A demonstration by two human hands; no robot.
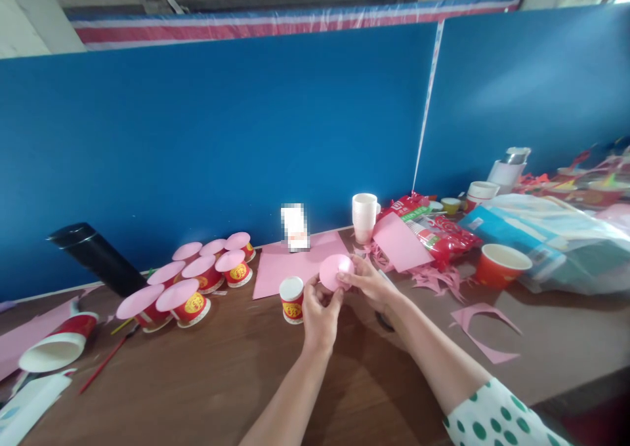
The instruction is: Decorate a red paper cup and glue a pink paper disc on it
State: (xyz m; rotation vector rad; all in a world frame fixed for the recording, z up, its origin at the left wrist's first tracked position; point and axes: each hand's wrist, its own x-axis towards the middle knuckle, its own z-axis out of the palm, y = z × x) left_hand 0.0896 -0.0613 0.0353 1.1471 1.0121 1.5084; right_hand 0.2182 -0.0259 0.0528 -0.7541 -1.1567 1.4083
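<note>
Both my hands meet above the middle of the brown table [207, 380]. Between them is a pink paper disc [335, 271], tilted toward me. My left hand [319, 311] pinches its lower edge with closed fingers. My right hand [367, 281] pinches its right edge. A small red paper cup [292, 300] with a yellow emblem stands upside down just left of my left hand, apart from it. Behind the disc a pink paper sheet [295, 265] lies flat.
Several inverted red cups topped with pink discs [197, 279] cluster at the left. A black flask [96, 257] leans against the blue partition. A white cup stack [364, 218], red packet [433, 233], upright red cup [502, 266], pink scraps [485, 331] and plastic bags lie to the right.
</note>
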